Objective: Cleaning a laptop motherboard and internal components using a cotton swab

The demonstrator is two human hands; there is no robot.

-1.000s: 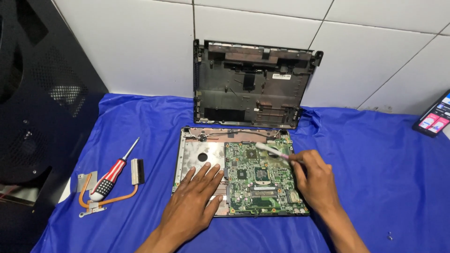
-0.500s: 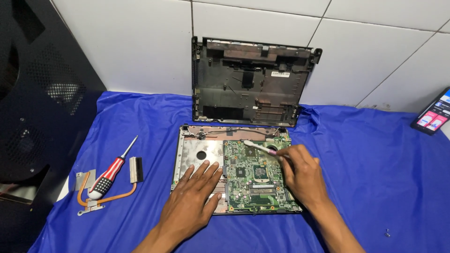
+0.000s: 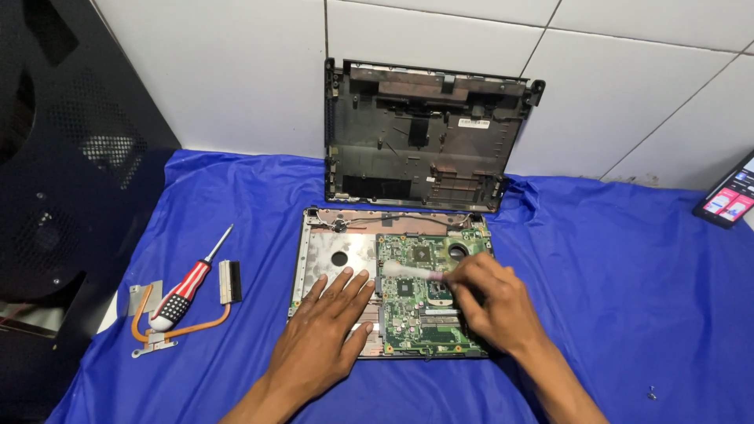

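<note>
An opened laptop base (image 3: 318, 259) lies on the blue cloth, with its green circuit board (image 3: 416, 314) exposed on the right half. My left hand (image 3: 326, 334) rests flat, fingers spread, on the bare metal left part of the base. My right hand (image 3: 487, 302) lies over the board's right side and holds a small pale brush (image 3: 404, 271), whose head points left onto the board near a dark chip.
A black laptop bottom cover (image 3: 424, 133) leans upright against the tiled wall behind. At the left lie a red-handled screwdriver (image 3: 188, 283) and a copper heatpipe cooler (image 3: 181, 326). A phone (image 3: 730, 196) stands at the far right, a small screw (image 3: 650, 395) at the lower right, a black panel (image 3: 55, 157) at the left.
My right hand has slid left and downward over the board, carrying the brush head from the board's upper right toward its middle. The left hand has stayed put.
</note>
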